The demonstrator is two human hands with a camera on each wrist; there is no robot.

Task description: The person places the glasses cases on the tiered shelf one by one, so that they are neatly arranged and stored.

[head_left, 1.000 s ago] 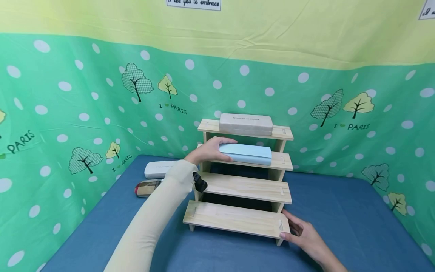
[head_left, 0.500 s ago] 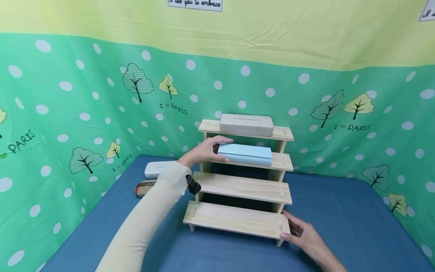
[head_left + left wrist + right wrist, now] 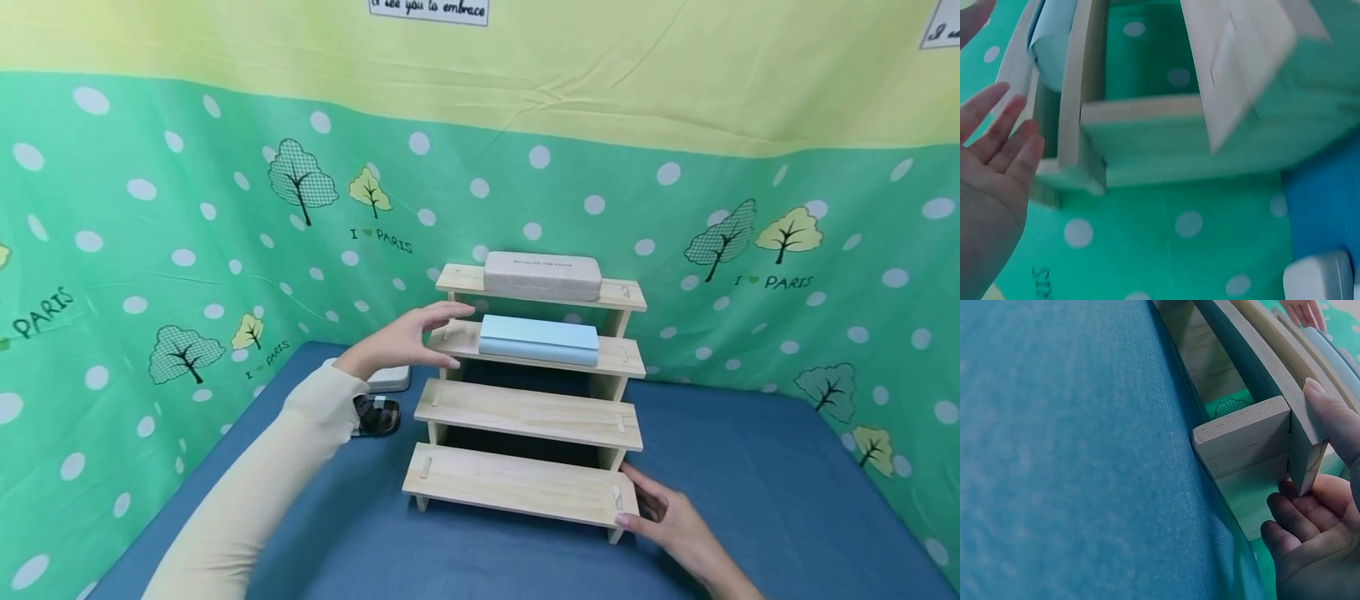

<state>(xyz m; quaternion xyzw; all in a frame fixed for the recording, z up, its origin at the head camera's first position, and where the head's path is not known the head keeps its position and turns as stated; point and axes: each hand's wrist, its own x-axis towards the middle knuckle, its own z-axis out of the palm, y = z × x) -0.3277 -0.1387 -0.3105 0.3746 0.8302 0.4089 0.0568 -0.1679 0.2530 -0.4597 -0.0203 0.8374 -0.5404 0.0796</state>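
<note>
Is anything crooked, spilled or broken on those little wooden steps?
Nothing stands out. The gray case and blue case both lie flat, roughly lined up with the wooden steps, and I see no crack or spill. The right hand holds a corner of the bottom step.

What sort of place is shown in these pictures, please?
Probably a small staged corner indoors, though I cannot be certain: a printed cloth hangs behind a blue surface, and a stepped wooden shelf holds a grey case and a blue case.
</note>
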